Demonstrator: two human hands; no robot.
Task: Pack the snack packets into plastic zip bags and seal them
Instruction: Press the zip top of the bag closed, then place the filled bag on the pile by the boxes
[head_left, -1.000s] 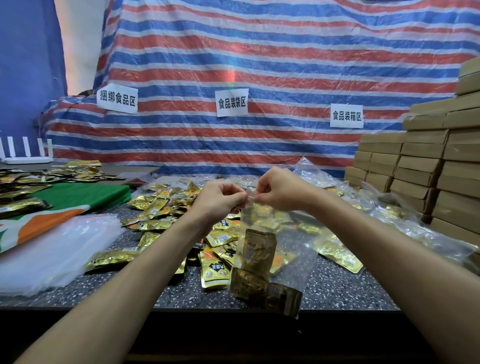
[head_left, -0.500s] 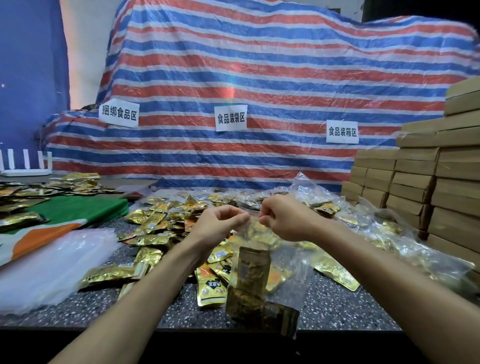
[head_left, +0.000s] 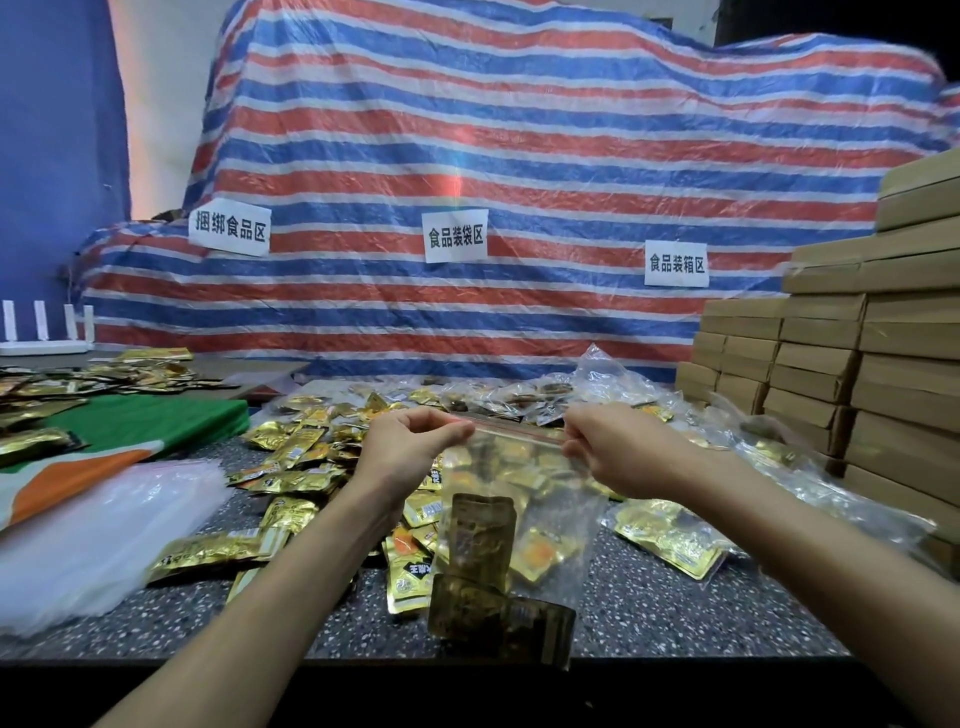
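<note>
While left hand (head_left: 408, 449) and right hand (head_left: 621, 452) are pinching the zip bag (head_left: 550, 499) by its top ends, loose packets (head_left: 291, 457) are lying under both; boxes (head_left: 831, 364) are sitting right of the right hand.

loose packets (head_left: 298, 451) crowd the table (head_left: 649, 616); boxes (head_left: 831, 364) wall the right

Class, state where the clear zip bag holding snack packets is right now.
In the head view the zip bag hangs at centre over the near edge of the table, its top pinched between left hand and right hand.
</note>
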